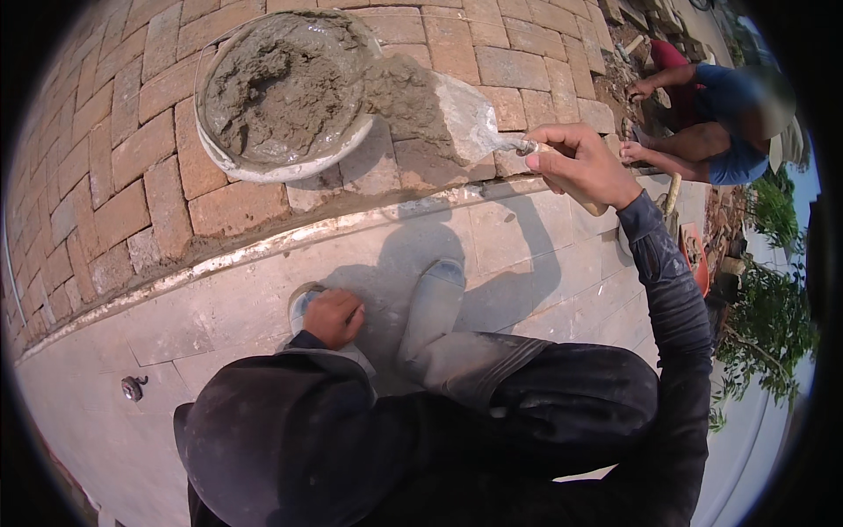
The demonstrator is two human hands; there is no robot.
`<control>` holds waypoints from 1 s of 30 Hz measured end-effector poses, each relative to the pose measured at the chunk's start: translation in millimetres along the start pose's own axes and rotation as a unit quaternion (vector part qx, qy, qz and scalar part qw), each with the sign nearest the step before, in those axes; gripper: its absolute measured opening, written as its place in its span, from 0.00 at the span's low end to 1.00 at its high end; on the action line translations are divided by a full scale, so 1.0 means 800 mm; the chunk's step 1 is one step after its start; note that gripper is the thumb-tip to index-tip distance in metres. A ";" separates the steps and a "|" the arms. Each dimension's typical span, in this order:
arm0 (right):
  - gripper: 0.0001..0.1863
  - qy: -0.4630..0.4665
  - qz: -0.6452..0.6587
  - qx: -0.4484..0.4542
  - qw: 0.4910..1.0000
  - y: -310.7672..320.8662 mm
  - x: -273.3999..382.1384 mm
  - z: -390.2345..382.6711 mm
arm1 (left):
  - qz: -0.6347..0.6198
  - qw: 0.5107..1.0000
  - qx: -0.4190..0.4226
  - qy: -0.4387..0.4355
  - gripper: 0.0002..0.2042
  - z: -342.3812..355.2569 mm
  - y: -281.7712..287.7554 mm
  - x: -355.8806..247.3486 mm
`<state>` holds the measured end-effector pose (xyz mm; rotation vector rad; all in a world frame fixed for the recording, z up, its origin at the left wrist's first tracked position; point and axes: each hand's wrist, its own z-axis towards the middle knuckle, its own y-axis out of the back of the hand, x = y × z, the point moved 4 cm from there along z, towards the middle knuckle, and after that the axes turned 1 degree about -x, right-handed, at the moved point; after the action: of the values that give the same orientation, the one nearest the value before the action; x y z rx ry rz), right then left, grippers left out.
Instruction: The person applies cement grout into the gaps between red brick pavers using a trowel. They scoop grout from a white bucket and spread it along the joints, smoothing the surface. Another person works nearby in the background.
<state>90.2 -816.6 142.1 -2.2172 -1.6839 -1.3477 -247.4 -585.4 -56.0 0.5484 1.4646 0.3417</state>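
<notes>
My right hand (pixel 580 165) is closed round the light wooden handle of a trowel (pixel 470 119), held just right of the bucket. Grey-brown wet mortar (pixel 408 107) lies heaped along the front of its blade and reaches the bucket's rim. The round whitish bucket (pixel 290 172) stands on the brick paving and is filled with mortar (pixel 299 88), hollowed in the middle. My left hand (pixel 334 318) is a loose fist beside my leg, above one boot, with nothing visible in it.
Reddish bricks (pixel 123 158) pave the far side, bordered by a pale kerb edge (pixel 255 248). Grey slabs (pixel 237 316) lie underfoot. A small dark round object (pixel 133 387) rests at left. At right, a person in blue (pixel 733 114) crouches near rubble, with an orange container (pixel 695 255) close by.
</notes>
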 end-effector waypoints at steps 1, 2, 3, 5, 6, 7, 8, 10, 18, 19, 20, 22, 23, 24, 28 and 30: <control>0.18 -0.026 -0.012 -0.011 1.000 0.010 -0.016 -0.017 | 0.003 1.000 0.001 -0.003 0.03 0.000 0.001 0.001; 0.17 -0.032 -0.050 -0.032 0.998 0.017 -0.027 -0.033 | 0.001 1.000 0.002 -0.006 0.03 0.001 0.001 0.000; 0.17 -0.040 -0.086 -0.055 0.994 0.023 -0.039 -0.052 | -0.001 1.000 0.005 -0.009 0.02 0.002 0.001 0.000; 0.15 0.010 -0.187 -0.114 0.976 0.031 -0.064 -0.079 | 0.001 1.000 0.012 -0.009 0.03 -0.001 0.002 0.000; 0.15 0.061 -0.255 -0.153 0.953 0.032 -0.082 -0.095 | -0.003 1.000 0.017 -0.011 0.03 0.000 0.000 0.001; 0.14 0.117 -0.319 -0.187 0.922 0.029 -0.093 -0.104 | -0.001 1.000 0.020 -0.008 0.03 0.000 -0.001 0.002; 0.12 0.095 -0.340 -0.198 0.914 0.028 -0.108 -0.112 | -0.004 1.000 0.017 -0.008 0.03 0.000 0.000 0.001; 0.12 0.093 -0.413 -0.202 0.883 0.015 -0.138 -0.112 | -0.006 1.000 0.014 -0.010 0.02 0.001 0.003 -0.001; 0.15 0.044 -0.534 -0.258 0.804 -0.012 -0.204 -0.118 | 0.019 0.999 0.037 -0.002 0.03 0.002 0.001 -0.001; 0.15 0.050 -0.522 -0.268 0.808 -0.009 -0.204 -0.120 | 0.019 0.999 0.034 -0.001 0.03 0.001 0.001 -0.001; 0.15 0.038 -0.520 -0.260 0.813 -0.005 -0.206 -0.121 | 0.021 0.999 0.036 -0.001 0.03 0.000 0.001 -0.001; 0.15 0.011 -0.516 -0.246 0.821 0.005 -0.211 -0.127 | 0.026 0.999 0.041 -0.005 0.03 0.002 0.001 0.000; 0.15 -0.014 -0.507 -0.234 0.829 0.009 -0.221 -0.127 | 0.025 0.999 0.040 -0.003 0.03 0.001 0.000 0.000; 0.16 -0.039 -0.498 -0.223 0.837 0.011 -0.228 -0.125 | 0.025 0.999 0.039 -0.002 0.03 0.000 0.000 0.000; 0.15 -0.053 -0.517 -0.189 0.833 0.016 -0.236 -0.121 | 0.026 0.999 0.040 -0.004 0.03 0.000 0.001 -0.001; 0.15 -0.045 -0.525 -0.177 0.831 0.017 -0.236 -0.117 | 0.027 0.999 0.037 -0.003 0.03 0.000 0.001 -0.001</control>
<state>39.6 -1013.0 83.1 -1.3884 -3.1293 -1.8244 -247.6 -585.0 -54.7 0.6495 1.4619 0.3294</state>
